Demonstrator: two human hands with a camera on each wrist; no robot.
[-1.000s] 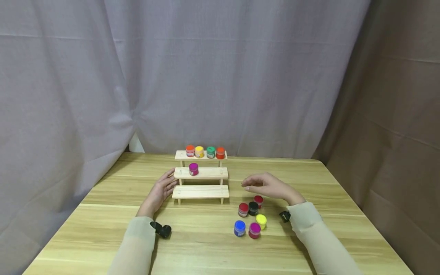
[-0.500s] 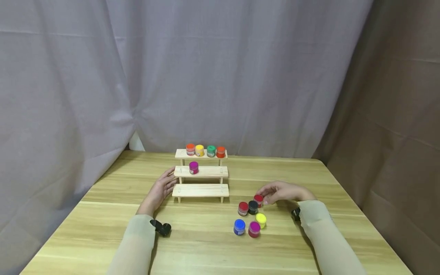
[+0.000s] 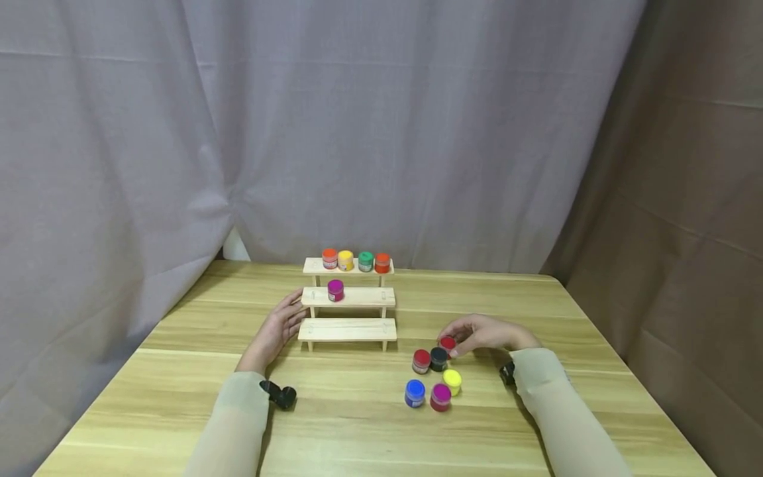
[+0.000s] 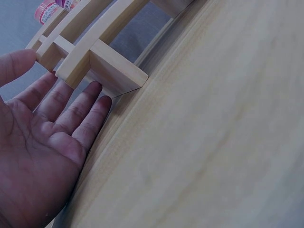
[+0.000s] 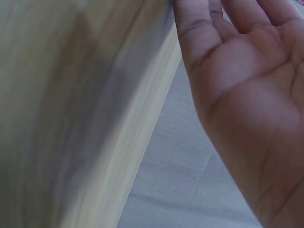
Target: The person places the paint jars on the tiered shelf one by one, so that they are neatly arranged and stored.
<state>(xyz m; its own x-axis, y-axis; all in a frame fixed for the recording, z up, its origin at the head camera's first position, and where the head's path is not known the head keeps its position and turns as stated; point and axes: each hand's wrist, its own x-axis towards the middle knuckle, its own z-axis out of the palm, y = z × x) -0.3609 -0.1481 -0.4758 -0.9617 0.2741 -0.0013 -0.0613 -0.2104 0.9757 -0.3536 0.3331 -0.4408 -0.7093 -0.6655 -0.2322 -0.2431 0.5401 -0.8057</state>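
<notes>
My left hand [image 3: 279, 332] rests at the left end of a three-step wooden rack [image 3: 348, 329], palm turned toward it. In the left wrist view its straight fingers [image 4: 54, 102] reach the ends of the steps. At the right, my right hand [image 3: 485, 332] pinches a red-lidded paint jar [image 3: 447, 343] between thumb and fingers. Close against that jar stands a black paint jar [image 3: 438, 359], with another red paint jar [image 3: 421, 361] to its left. The right wrist view shows mostly the palm [image 5: 256, 95]; the pinched jar is hidden there.
On the top step stand orange [image 3: 330, 258], yellow [image 3: 346, 260], green [image 3: 366, 261] and red-orange [image 3: 382, 263] jars. A purple jar [image 3: 336, 290] sits on the middle step. Blue [image 3: 414, 393], magenta [image 3: 440, 397] and yellow [image 3: 452, 382] jars stand nearer on the table [image 3: 334, 430].
My right hand has moved right and down from above the table to the far red jar, and its thumb and fingers have closed round it. The left hand stays at the rack.
</notes>
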